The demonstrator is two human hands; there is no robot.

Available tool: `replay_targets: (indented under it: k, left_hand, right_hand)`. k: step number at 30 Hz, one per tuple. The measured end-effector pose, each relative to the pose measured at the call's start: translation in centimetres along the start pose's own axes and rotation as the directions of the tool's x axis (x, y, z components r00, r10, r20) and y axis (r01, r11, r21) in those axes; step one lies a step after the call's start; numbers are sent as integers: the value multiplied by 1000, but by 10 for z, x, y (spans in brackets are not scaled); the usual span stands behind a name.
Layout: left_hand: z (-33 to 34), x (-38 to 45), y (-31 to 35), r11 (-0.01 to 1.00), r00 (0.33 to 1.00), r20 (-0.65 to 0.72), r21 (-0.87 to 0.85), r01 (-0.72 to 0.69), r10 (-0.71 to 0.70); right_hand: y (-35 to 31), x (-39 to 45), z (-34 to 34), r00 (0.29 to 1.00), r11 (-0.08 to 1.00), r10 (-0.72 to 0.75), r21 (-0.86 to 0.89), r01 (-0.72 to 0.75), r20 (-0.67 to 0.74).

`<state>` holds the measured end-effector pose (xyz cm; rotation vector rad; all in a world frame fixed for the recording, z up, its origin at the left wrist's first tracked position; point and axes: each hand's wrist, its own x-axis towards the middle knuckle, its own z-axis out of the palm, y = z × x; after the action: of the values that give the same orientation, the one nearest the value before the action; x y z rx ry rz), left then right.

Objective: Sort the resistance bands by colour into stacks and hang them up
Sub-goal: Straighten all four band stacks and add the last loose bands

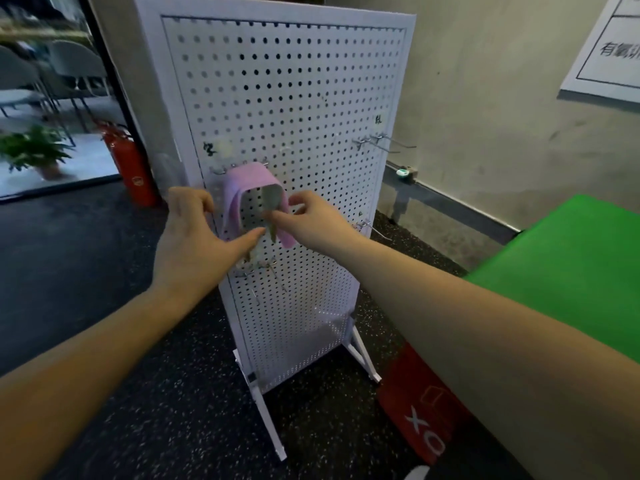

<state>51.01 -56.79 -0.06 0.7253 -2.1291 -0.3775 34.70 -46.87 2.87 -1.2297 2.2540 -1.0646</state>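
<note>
Pink band on pegboard hook; R hand pinches it; L hand touching.

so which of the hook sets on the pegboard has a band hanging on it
The upper-left hooks, carrying the pink band both hands are at. The upper-right hooks, mid-right hook and lower-left hooks are bare.

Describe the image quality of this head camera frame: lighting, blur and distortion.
Head view: wide-angle bend leans the pegboard and stretches both forearms at the edges; light is dim and flat, brighter through the doorway at left; motion blur softens the left hand, the right hand and the pink band; the wall poster is unreadably soft.
</note>
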Motion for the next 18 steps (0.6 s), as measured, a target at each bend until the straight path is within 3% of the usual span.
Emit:
replay_targets:
  k: [3, 6, 10, 18]
  left_hand:
    - [4, 9, 2, 999, 996, 72, 3, 46, -46]
    - [3, 14, 2, 998, 998, 57, -64, 23, -19]
    - [-7, 22, 2, 995, 1000, 14, -102, -15, 16]
    - [-49, 60, 25, 966, 963, -84, -15, -257, 255]
  right_hand:
    - [1, 10, 3, 997, 999, -15, -40, 12, -70]
    - [3, 11, -3, 984, 997, -37, -72, 25, -174]
    - [2, 11, -16, 948, 994, -89, 38, 106, -306]
    - [-14, 1, -41, 890, 961, -175, 123, 247, -422]
